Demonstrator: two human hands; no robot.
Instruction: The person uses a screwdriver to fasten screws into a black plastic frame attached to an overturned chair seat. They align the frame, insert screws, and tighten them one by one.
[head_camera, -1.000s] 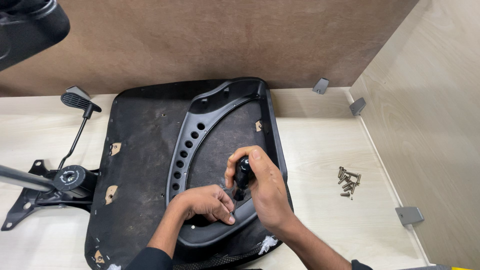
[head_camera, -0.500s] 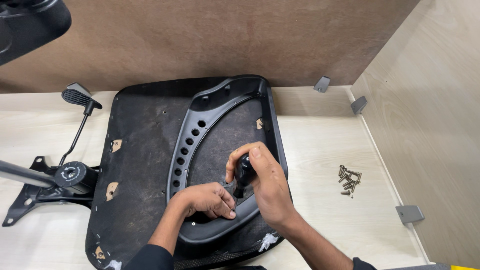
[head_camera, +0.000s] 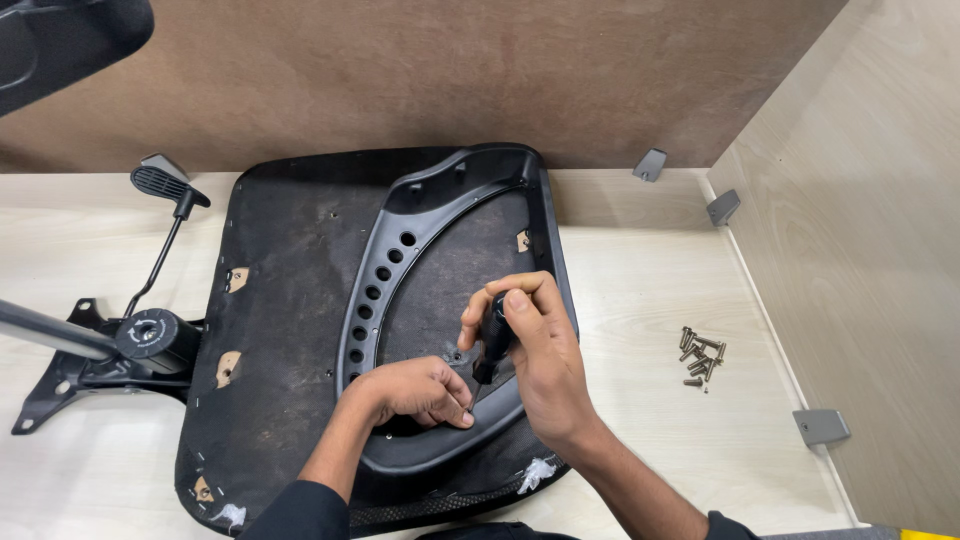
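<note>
Right hand (head_camera: 540, 360): fingers wrapped tight round the black handle of a screwdriver (head_camera: 493, 345), which stands nearly upright with its tip down on the armrest bracket.
Left hand (head_camera: 418, 392): curled loosely, fingertips pinched together and pressed on the bracket just beside the screwdriver tip (whether they pinch a screw, I cannot tell).
Armrest bracket (head_camera: 400, 250): moulded black plastic, smooth with a slight sheen, D-shaped, its long curved arm pierced by a row of round holes; it lies on the right half of the seat underside.
Seat underside (head_camera: 290, 290): a rounded panel covered in dull, dusty black fabric, with small cut-outs showing pale wood and white scuffs along the near edge; it lies flat at the middle of the floor.
Chair mechanism (head_camera: 140, 345): black metal plate with a round hub, a thin lever ending in a ribbed paddle, and a grey tube, touching the seat's left edge.
Screws (head_camera: 702, 355): a small loose heap of silvery metal, well to the right of the hands.
Floor (head_camera: 650, 300): pale, matte wood-grain laminate.
Walls: brown board behind, pale board at right, with grey plastic corner brackets (head_camera: 820, 426) along the base.
</note>
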